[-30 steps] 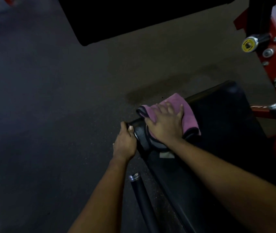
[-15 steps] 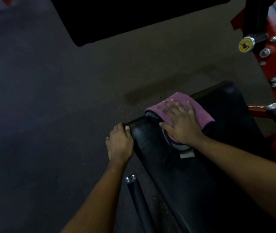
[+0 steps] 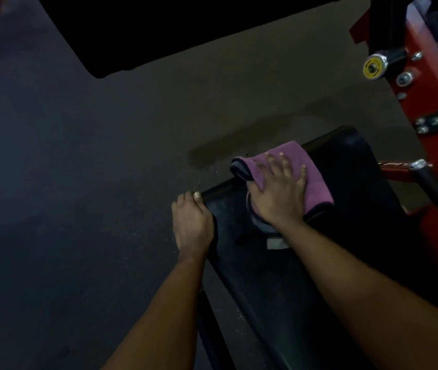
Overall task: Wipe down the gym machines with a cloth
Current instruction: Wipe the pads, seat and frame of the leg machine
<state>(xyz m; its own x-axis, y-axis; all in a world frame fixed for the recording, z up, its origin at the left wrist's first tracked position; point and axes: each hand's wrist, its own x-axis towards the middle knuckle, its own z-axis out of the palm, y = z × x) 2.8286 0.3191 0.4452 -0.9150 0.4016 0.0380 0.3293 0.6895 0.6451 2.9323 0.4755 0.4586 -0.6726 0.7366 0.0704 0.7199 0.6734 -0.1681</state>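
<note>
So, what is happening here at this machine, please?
A person is wiping a gym machine. The right hand presses a folded pink cloth flat, fingers spread, onto the black pad near its far end. The left hand holds the pad at its left corner, fingers curled over the edge. The red frame stands to the right, with no hand on it.

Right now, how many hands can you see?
2. The left hand grips the left edge of the black pad; the right hand presses the pink cloth flat on it.
</note>
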